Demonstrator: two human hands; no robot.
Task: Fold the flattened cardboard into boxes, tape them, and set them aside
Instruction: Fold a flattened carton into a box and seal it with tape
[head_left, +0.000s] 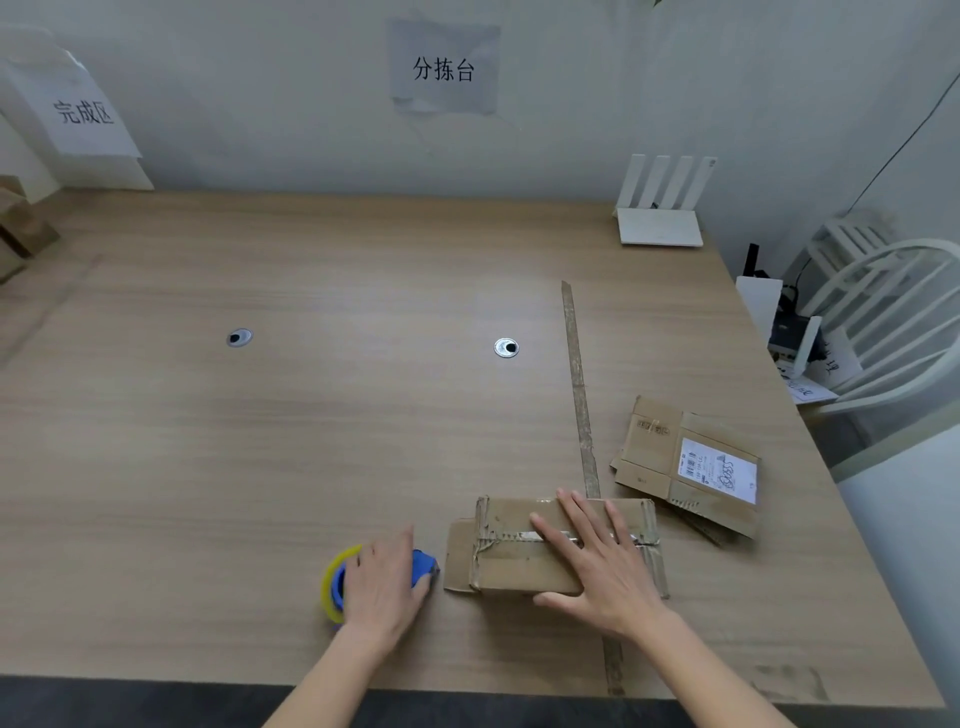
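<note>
You have one box (524, 551) folded and lying at the near edge of the counter (260, 441), right of centre. A strip of tape runs along its top seam, so the sealing looks done or nearly done; one flap at the box's left end seems to stick out flat, and I cannot tell whether that end is closed. Just beyond and to the right, near the counter's right edge, flattened cardboard (685, 467) with a white label waits to be folded; it looks like more than one sheet, though the count is unclear. At the far left edge, under a paper sign, something brown that may be finished boxes is only partly in view. So, by my reading, you are about at the end of this box: smooth the tape, close any loose end, then set it aside and start on the flat pieces.

Your right hand (597, 561) lies flat on the box top, fingers spread and straight, pressing on the tape line, thumb off the near side. Your left hand (384, 582) is palm down on the tape dispenser (423, 566), fingers curled over it, just left of the box and not touching it.
</note>
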